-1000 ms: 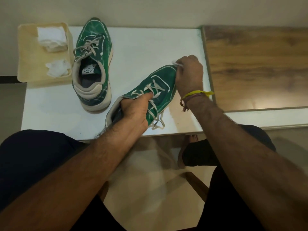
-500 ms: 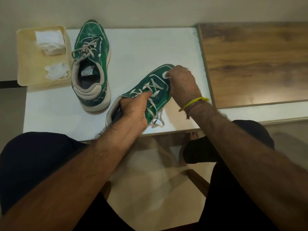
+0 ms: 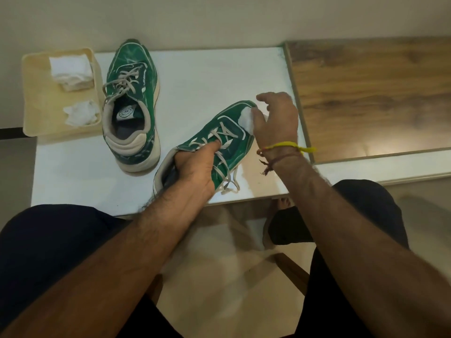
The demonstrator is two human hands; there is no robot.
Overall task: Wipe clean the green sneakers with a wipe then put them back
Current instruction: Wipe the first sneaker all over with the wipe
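Head view: your left hand [image 3: 195, 172] grips the near sneaker [image 3: 214, 142] at its collar, thumb on the laces. Your right hand [image 3: 278, 118] pinches a white wipe [image 3: 246, 118] against the toe, other fingers spread. That shoe lies slanted on the white table [image 3: 207, 76]; the second sneaker [image 3: 131, 103] stands left, beside the cream tray [image 3: 31, 93] of tissues [image 3: 70, 69].

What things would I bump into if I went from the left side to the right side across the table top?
Tray with wipes → standing sneaker → left hand gripping the other sneaker → wipe → right hand → wooden board.
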